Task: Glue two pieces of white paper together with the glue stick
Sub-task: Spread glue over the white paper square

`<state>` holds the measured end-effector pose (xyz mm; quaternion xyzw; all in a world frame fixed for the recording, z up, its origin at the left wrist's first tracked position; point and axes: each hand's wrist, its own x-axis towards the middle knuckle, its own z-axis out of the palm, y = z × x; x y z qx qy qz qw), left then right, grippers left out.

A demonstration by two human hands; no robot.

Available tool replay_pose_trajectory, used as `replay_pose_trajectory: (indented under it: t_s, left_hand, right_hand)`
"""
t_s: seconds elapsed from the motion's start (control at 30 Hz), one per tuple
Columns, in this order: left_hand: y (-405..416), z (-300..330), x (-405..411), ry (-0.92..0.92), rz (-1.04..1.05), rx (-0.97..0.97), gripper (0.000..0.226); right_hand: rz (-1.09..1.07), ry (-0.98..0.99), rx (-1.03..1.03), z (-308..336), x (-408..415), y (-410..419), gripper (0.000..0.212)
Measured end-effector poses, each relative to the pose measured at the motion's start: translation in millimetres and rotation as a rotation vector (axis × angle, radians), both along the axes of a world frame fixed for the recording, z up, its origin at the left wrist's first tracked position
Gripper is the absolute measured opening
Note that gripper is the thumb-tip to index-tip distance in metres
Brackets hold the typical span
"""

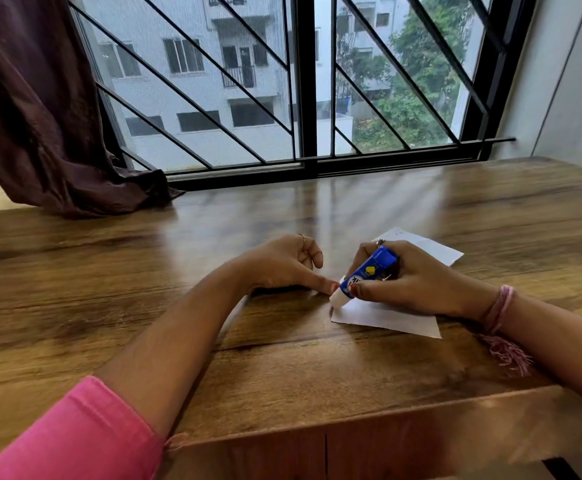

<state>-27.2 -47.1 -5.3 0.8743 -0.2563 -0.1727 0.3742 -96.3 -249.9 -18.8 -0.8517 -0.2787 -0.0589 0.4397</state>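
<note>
Pink sleeve (75, 434) sits closest at the near left, forearm running up over the wooden tabletop (109, 306). Left hand (288, 266) rests there with fingers loosely curled, holding nothing, thumb tip just beside the glue. Right hand (411, 282) has its fingers wrapped around the blue glue stick (365, 271), white tip pressed onto the near sheet of white paper (390, 318) at its left corner. Second sheet (428, 247) pokes out farther back, behind that hand. Pink thread band (501, 306) on the right wrist.

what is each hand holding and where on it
The right hand grips the blue glue stick around its barrel, white tip down on the near white paper sheet. The left hand holds nothing.
</note>
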Motion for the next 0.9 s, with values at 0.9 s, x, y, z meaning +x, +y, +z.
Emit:
replay_pose_trajectory:
  t_s: [0.9]
  left_hand:
    - [3.8, -0.9, 1.0, 0.019, 0.021, -0.07, 0.019]
  right_hand:
    - [-0.057, 0.021, 0.045, -2.9, 7.6, -4.5, 0.014]
